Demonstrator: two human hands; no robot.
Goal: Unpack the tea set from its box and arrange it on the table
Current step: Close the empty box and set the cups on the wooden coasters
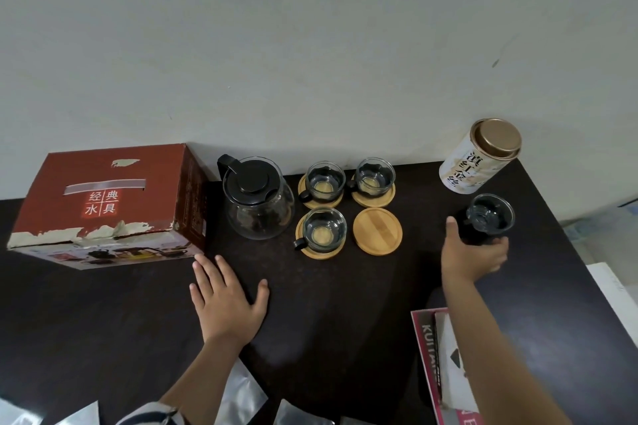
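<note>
Placement of the last glass cup (pixel 489 216) is what we are working on: our right hand (pixel 473 254) is curling its fingers (pixel 499 247) round it near the tabletop's (pixel 345 304) right edge, beside the tea tin (pixel 480 159). Our left hand (pixel 226 297) is lying flat, fingers spread, holding nothing. Next, we judge, we are carrying the cup left onto the bare coaster (pixel 377 230). Dark tabletop between them is giving room; the teapot (pixel 257 198) and box (pixel 107 205) are standing well apart.
</note>
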